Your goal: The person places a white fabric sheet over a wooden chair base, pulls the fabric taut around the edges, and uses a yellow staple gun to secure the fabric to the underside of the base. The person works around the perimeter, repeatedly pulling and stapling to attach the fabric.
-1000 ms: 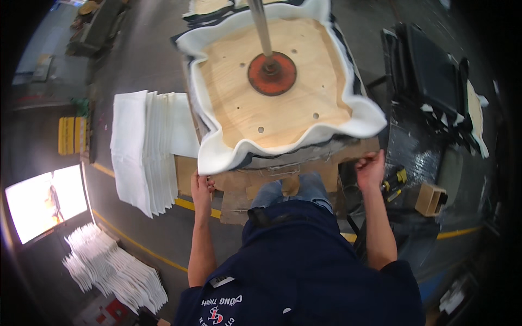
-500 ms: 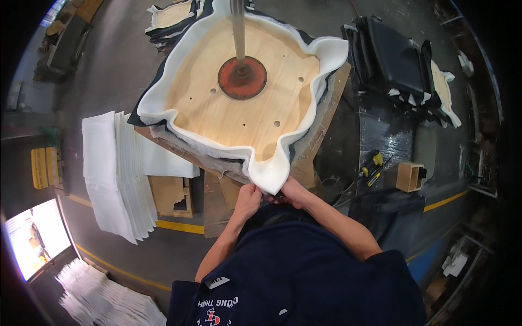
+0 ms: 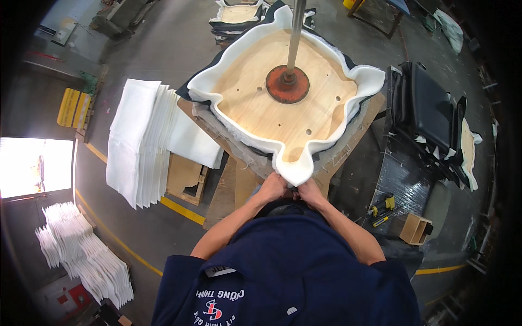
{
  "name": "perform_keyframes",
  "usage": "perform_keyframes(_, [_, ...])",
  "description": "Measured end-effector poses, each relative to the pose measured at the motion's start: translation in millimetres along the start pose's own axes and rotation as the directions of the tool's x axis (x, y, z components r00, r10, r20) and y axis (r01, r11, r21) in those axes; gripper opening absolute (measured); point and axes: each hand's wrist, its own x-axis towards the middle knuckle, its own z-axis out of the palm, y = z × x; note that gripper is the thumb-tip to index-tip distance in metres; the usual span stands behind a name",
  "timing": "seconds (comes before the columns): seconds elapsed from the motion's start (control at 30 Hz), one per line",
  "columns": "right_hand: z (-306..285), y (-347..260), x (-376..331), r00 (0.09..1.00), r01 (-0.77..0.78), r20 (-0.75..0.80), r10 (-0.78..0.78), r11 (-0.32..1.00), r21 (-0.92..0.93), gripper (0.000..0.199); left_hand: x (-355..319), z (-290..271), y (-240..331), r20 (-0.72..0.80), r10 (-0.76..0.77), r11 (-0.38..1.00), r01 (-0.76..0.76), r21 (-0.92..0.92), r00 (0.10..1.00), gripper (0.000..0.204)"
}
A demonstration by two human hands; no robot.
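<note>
A square plywood seat board (image 3: 244, 103) lies under a round red press plate (image 3: 287, 84) on a metal shaft. Thick white foam padding (image 3: 294, 168) curls up around the board's edge, with a black cover (image 3: 202, 70) showing outside it. At the near corner, my left hand (image 3: 273, 186) is closed at the left side of the foam lip. My right hand (image 3: 310, 192) is closed at the right side of the same corner. Both seem to grip the cover's edge just below the foam; the fingertips are partly hidden.
Left of the work stand (image 3: 348, 138) rises a stack of white sheets (image 3: 133, 144); another white stack (image 3: 87, 250) lies lower left. On the right are black padded seats (image 3: 429, 108), a yellow-black power tool (image 3: 383, 205) and a small wooden box (image 3: 414, 229).
The view has shifted, so the seat and stand appear farther right and slightly lower. My left hand has come up against the foam corner; both hands stay closed there.
</note>
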Motion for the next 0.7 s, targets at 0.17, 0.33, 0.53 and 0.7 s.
perform_keyframes(0.17, [0.4,-33.1,-35.8,0.990,0.135,0.058,-0.126,0.972,-0.194,0.059,-25.2,8.0,-49.5,0.039,0.151,0.894,-0.153,0.421,0.988,0.050])
perform_keyframes(0.33, [2.9,-21.4,-26.6,0.996,0.046,0.077,-0.034,0.986,-0.158,0.074,-35.6,-2.9,-22.7,-0.023,0.251,0.938,-0.237,0.254,0.968,0.022])
perform_keyframes(0.53, [14.8,-23.8,-13.7,0.928,-0.303,-0.125,0.352,0.904,0.301,0.057,-40.1,-15.0,-7.4,0.133,-0.416,0.821,0.435,-0.371,0.900,0.030])
perform_keyframes(0.7, [28.6,42.0,23.1,0.962,-0.009,-0.258,0.089,0.956,0.294,0.055,-30.3,-17.8,-22.2,0.087,-0.323,0.879,0.333,-0.342,0.942,0.017])
